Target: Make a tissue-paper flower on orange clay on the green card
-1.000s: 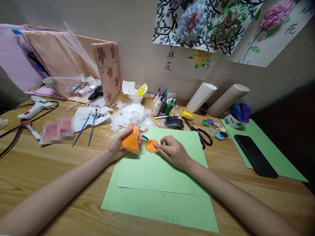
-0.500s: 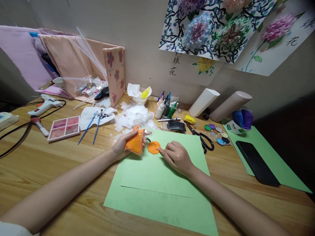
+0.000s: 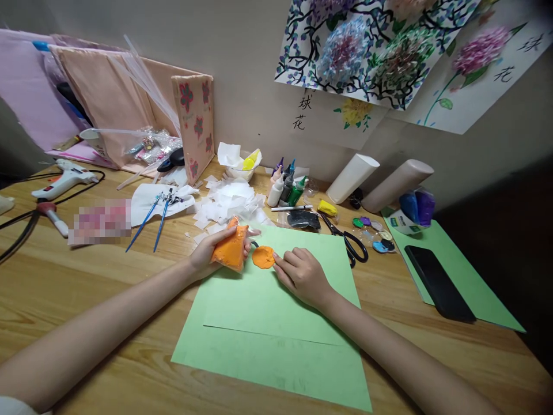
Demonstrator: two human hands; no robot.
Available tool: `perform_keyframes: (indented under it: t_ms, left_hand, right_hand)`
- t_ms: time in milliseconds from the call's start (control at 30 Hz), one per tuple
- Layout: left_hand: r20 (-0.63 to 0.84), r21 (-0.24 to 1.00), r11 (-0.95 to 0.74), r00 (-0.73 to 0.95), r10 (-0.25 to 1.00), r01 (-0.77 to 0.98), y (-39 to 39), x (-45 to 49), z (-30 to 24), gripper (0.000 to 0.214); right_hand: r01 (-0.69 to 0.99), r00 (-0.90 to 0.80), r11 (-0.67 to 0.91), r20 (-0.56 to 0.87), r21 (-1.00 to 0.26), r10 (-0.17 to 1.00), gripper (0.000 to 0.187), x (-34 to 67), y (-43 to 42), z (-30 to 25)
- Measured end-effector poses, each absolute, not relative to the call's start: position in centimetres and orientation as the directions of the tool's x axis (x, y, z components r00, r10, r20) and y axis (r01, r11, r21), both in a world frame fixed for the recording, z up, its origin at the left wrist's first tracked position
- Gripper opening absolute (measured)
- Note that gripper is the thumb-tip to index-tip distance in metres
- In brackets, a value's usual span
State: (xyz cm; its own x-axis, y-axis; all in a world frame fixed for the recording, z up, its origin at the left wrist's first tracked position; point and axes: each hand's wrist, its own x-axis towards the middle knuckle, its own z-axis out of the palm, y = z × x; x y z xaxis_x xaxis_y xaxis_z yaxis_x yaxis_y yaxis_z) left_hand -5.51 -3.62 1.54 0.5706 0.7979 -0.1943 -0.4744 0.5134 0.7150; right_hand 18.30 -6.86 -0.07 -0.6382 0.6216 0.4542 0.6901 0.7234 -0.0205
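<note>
My left hand (image 3: 211,251) is wrapped around a clear bag of orange modelling clay (image 3: 230,249), held just above the green paper. To its right, a flat, roundish piece of orange clay (image 3: 261,257) lies on the green paper (image 3: 276,305). Its right edge is dented, and a short dark curved shape touches its upper left side. My right hand (image 3: 302,274) has its fingers curled in, with the fingertips pressed together at that dented edge. Whether the thumb pinches the clay from below is hidden.
Behind my hands lie white paper scraps (image 3: 228,202), small paint bottles (image 3: 287,187) and black scissors (image 3: 349,242). Left are two paintbrushes (image 3: 161,225) and a glue gun (image 3: 64,180). At right, a black phone (image 3: 438,282) overlaps another green sheet (image 3: 488,294).
The whole view has shifted slightly, so things appear further left. The dent at the right edge of the orange clay looks a little larger. My left hand keeps its hold on the bag.
</note>
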Motion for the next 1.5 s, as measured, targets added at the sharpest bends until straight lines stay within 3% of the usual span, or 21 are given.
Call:
perform_keyframes:
  t_ms: [367,600,900,1133,1500]
  left_hand:
    - [-0.172,0.74,0.49,0.574,0.801,-0.461,-3.6,-5.5,1.6,0.039]
    - [-0.15,0.741,0.487,0.593,0.791,-0.462,-3.5,-5.6,1.3,0.038]
    - [-0.145,0.741,0.483,0.591,0.793,-0.466,-3.6,-5.5,1.4,0.039]
    - [-0.134,0.733,0.479,0.588,0.797,-0.482,-3.5,-5.5,1.3,0.04]
    - [-0.127,0.735,0.475,0.589,0.798,-0.484,-3.5,-5.5,1.1,0.038]
  right_hand:
    - [0.675,-0.622,0.728,0.441,-0.117,0.647,0.031,17.8,-6.1,0.2]
    - [0.586,-0.673,0.802,0.485,-0.111,0.559,0.022,17.6,-6.2,0.2]
    - [0.666,-0.607,0.73,0.459,-0.15,0.649,0.027,17.3,-6.0,0.1]
    - [0.66,-0.677,0.749,0.395,-0.045,0.621,0.031,16.5,-5.4,-0.1]
    - [0.654,-0.631,0.742,0.433,-0.15,0.644,0.029,17.0,-5.3,-0.2]
